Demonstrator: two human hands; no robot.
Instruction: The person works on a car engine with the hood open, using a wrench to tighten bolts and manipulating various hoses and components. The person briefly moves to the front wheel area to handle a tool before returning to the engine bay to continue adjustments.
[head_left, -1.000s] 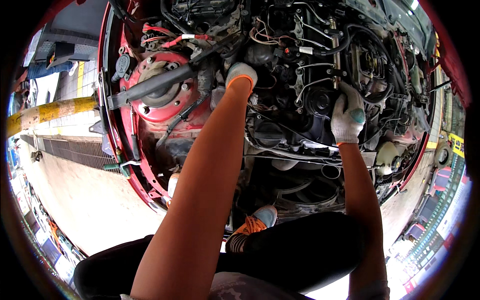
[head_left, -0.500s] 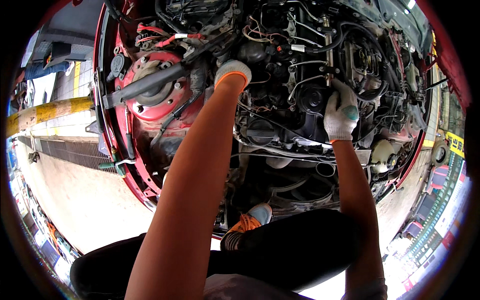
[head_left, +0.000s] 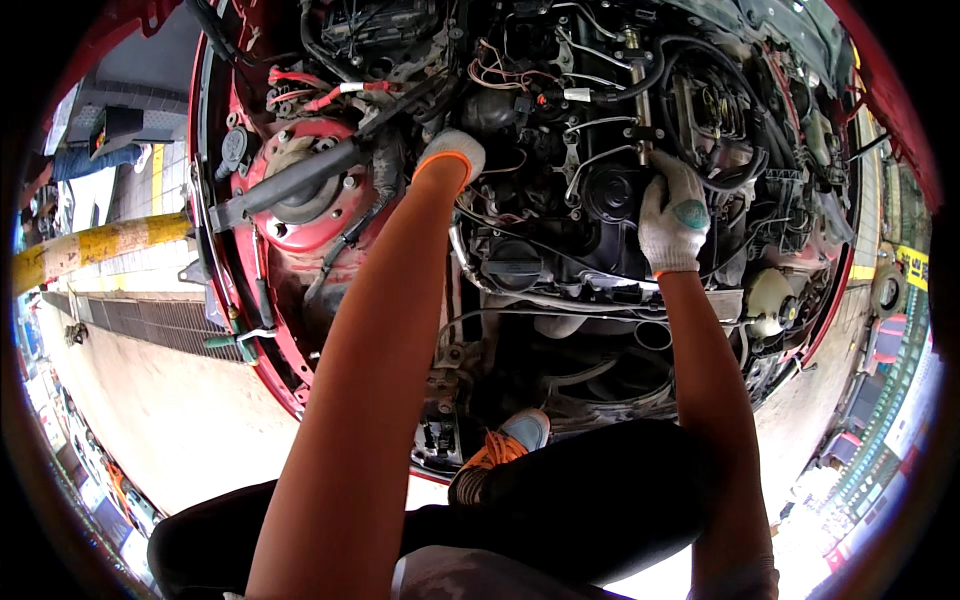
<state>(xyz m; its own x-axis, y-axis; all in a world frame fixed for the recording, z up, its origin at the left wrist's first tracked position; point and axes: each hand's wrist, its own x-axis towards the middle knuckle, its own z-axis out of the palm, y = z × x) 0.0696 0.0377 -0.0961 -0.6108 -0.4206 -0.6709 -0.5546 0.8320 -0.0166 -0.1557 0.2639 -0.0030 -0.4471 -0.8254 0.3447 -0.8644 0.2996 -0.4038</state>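
Observation:
My left hand (head_left: 462, 150), in a whitish knit glove with an orange cuff, reaches down into the engine bay beside a dark rounded housing (head_left: 492, 110). Its fingers are hidden below the wrist. My right hand (head_left: 674, 218), gloved alike with a green patch on the back, lies on the engine at the near end of a metal fuel rail (head_left: 640, 100). Its fingers stretch forward with the thumb apart, touching or very close to the rail's end; the fingertips are partly hidden. Thin metal pipes (head_left: 600, 155) run from the rail toward the left. A round black cap (head_left: 610, 195) sits left of my right hand.
A red strut tower (head_left: 300, 225) with a grey bar (head_left: 290, 185) across it is at the left. Near my right forearm stands a pale fluid reservoir (head_left: 768, 300). My shoe (head_left: 515, 435) is down at the bay's front. A yellow post (head_left: 100, 235) crosses the left side.
The engine bay has shifted slightly left and up in view. Both hands stay at about the same places on the engine; my right hand sits slightly lower relative to the rail.

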